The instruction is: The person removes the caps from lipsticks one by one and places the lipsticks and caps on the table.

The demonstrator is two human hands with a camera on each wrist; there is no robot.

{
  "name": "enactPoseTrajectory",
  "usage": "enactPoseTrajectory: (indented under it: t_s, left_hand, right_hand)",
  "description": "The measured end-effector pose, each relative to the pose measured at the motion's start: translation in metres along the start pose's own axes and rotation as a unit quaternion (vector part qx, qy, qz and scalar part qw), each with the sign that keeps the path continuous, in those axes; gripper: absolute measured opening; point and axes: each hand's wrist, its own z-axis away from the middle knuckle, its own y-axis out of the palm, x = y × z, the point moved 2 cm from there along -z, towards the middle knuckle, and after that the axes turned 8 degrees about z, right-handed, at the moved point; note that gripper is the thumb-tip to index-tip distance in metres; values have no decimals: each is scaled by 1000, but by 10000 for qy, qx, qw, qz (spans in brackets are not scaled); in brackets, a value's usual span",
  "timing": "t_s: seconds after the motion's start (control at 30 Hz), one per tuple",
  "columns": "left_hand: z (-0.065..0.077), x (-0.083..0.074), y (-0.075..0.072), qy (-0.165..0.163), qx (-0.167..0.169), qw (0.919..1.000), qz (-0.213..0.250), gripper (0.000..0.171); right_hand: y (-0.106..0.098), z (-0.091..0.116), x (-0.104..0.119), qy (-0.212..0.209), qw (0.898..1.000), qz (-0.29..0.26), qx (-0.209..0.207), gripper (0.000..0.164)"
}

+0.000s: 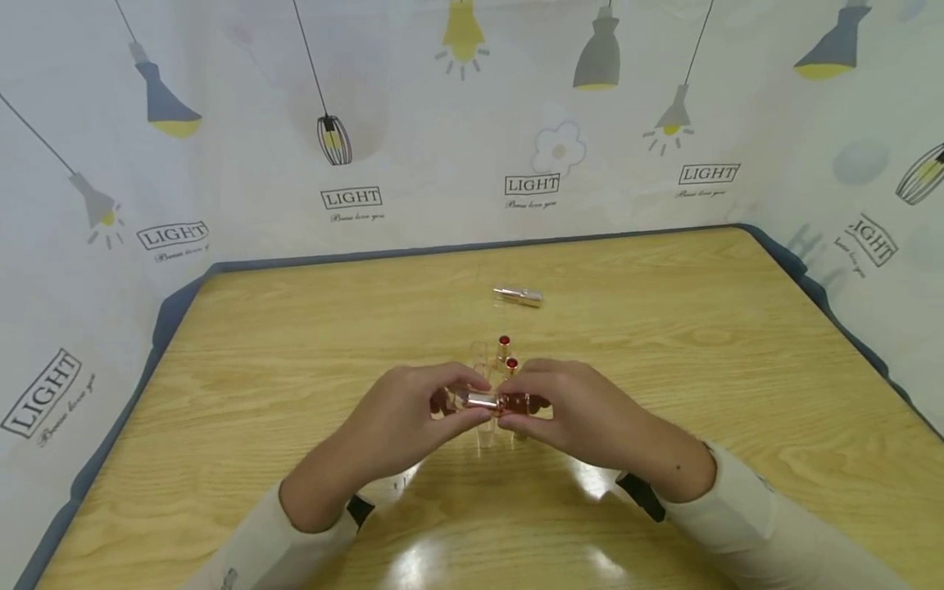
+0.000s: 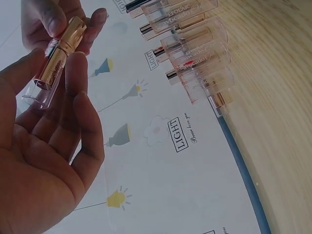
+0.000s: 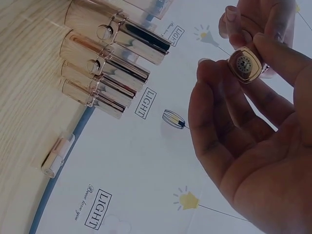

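Note:
Both hands meet over the near middle of the table on one lipstick tube (image 1: 483, 401), held sideways. My left hand (image 1: 401, 414) pinches its left part between thumb and fingers, where clear plastic surrounds the shiny gold body (image 2: 62, 52). From the other side, my right hand (image 1: 578, 406) grips the base, whose end (image 3: 244, 65) faces the right wrist view with a round pattern. Just beyond and beneath the hands stand more lipsticks, two showing red tops (image 1: 505, 341). Clear cases (image 1: 479, 352) stand beside them, partly hidden by the fingers.
Farther back, another gold lipstick tube (image 1: 519, 296) lies on its side on the wooden table (image 1: 310, 328). Several upright tubes (image 3: 131, 36) form a row in the right wrist view. Behind the table edge hangs a white cloth (image 1: 442, 147) printed with lamps.

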Motion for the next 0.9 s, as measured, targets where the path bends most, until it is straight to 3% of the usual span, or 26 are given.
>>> enactPoseTrajectory:
  t_s: [0.33, 0.67, 0.9]
  left_hand:
    - [1, 0, 4, -29, 9, 9999, -108, 23]
    - [4, -2, 14, -133, 331, 9947, -963, 29]
    - [4, -3, 12, 161, 72, 9941, -1074, 26]
  right_hand:
    - [1, 1, 0, -134, 9997, 201, -107, 19]
    - [6, 3, 1, -168, 9988, 434, 125, 18]
    - [4, 4, 1, -176, 9988, 437, 110, 21]
